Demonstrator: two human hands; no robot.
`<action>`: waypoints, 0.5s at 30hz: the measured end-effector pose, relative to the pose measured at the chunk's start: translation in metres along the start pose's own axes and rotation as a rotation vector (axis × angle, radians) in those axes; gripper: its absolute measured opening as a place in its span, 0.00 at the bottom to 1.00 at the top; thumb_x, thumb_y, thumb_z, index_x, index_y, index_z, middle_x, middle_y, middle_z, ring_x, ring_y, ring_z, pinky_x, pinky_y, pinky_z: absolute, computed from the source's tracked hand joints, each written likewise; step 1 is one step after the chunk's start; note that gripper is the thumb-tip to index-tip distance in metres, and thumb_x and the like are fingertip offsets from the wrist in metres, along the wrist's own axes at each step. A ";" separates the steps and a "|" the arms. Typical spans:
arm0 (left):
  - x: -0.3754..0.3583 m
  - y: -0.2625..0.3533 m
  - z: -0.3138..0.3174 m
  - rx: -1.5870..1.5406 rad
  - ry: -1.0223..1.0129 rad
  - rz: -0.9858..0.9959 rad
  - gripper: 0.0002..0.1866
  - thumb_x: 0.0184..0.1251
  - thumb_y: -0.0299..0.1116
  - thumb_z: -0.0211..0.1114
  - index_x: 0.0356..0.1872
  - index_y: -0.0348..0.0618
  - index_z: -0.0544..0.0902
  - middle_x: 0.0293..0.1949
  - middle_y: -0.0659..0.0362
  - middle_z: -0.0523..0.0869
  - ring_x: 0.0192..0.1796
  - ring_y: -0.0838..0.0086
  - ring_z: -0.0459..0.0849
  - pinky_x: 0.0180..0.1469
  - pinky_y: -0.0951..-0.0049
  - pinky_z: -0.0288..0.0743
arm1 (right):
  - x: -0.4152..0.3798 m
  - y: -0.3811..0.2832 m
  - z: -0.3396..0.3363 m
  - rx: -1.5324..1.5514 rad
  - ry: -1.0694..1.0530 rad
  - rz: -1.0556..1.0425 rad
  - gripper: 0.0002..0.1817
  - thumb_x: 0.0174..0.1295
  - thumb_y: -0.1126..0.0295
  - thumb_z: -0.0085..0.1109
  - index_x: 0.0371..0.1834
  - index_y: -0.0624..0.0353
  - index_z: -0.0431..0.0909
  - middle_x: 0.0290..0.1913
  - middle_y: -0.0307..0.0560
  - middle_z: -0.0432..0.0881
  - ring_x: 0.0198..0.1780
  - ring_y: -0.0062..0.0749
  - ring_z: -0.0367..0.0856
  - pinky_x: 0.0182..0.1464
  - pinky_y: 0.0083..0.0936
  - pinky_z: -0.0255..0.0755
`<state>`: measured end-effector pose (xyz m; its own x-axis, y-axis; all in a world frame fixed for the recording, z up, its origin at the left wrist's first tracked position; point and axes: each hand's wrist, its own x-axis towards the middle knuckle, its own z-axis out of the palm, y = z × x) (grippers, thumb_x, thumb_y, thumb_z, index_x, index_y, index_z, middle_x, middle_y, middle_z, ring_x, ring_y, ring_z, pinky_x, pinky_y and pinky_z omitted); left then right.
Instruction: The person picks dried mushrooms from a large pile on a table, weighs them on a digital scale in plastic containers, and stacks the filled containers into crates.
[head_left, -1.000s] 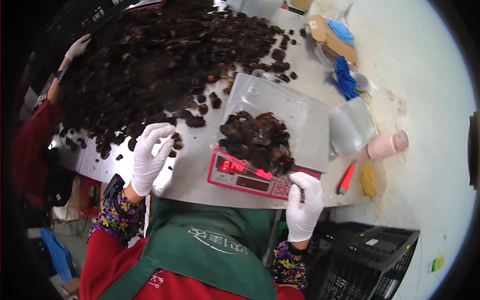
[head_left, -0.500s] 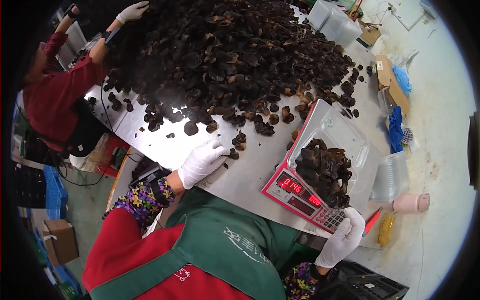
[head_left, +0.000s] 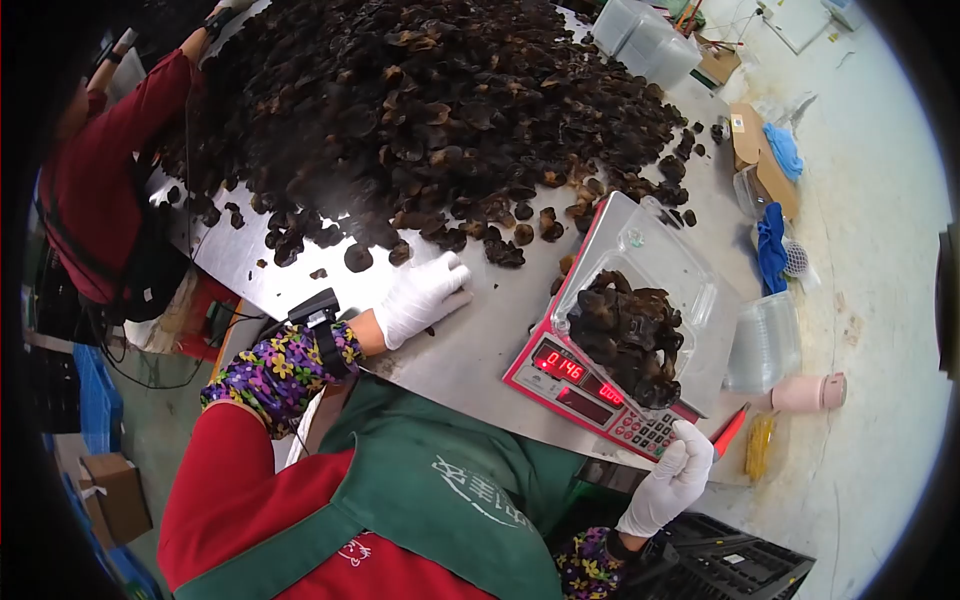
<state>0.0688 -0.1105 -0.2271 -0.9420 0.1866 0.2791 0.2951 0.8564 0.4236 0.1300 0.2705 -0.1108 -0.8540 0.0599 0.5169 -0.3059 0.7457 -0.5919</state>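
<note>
My left hand, white-gloved, is low over the metal table with its fingers curled down. The small wood ear mushrooms beneath it are hidden by the fingers; one dark bit shows beside the palm. A clear plastic box sits tilted on a red-edged digital scale, with a clump of dark wood ear mushrooms in its near part. The red display reads 0.146. At the scale's near right corner, by the keypad, is my gloved right hand, fingers bent together; what they grip, if anything, is hidden.
A large heap of wood ear mushrooms covers the far table. Another person in a red sleeve reaches in at the left. Stacked clear boxes, a pink bottle and a red-handled tool lie right of the scale.
My left hand has moved forward over the loose mushrooms, which it now covers. My right hand stays at the scale's corner, and the reading is the same. The view has shifted slightly.
</note>
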 end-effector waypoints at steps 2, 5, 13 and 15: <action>0.017 0.004 -0.003 -0.107 0.079 -0.031 0.12 0.65 0.35 0.70 0.47 0.45 0.80 0.43 0.52 0.77 0.46 0.54 0.82 0.47 0.60 0.78 | 0.000 0.003 0.001 0.010 0.003 -0.001 0.08 0.71 0.75 0.57 0.48 0.64 0.82 0.46 0.51 0.84 0.49 0.42 0.83 0.56 0.33 0.75; 0.050 0.012 -0.003 -0.219 0.203 -0.043 0.17 0.64 0.31 0.71 0.54 0.47 0.82 0.47 0.52 0.79 0.50 0.54 0.82 0.52 0.60 0.78 | 0.001 0.006 0.004 0.038 -0.004 0.001 0.08 0.71 0.75 0.57 0.48 0.64 0.82 0.46 0.51 0.84 0.48 0.41 0.83 0.54 0.33 0.75; 0.079 0.000 0.029 0.003 -0.036 0.005 0.11 0.66 0.35 0.70 0.47 0.47 0.84 0.45 0.50 0.79 0.48 0.54 0.83 0.49 0.58 0.79 | 0.002 0.000 -0.008 0.017 0.016 -0.006 0.06 0.67 0.78 0.59 0.44 0.62 0.83 0.43 0.49 0.85 0.45 0.39 0.84 0.50 0.31 0.76; 0.074 0.003 0.023 -0.168 0.081 0.032 0.10 0.63 0.32 0.71 0.45 0.46 0.86 0.45 0.50 0.81 0.47 0.55 0.84 0.49 0.61 0.80 | 0.001 0.006 -0.014 0.006 0.034 -0.005 0.06 0.66 0.78 0.60 0.43 0.61 0.84 0.43 0.48 0.85 0.45 0.40 0.84 0.50 0.31 0.76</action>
<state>-0.0034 -0.0826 -0.2253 -0.9177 0.1670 0.3604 0.3535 0.7571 0.5494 0.1331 0.2839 -0.1052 -0.8375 0.0792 0.5406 -0.3127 0.7420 -0.5930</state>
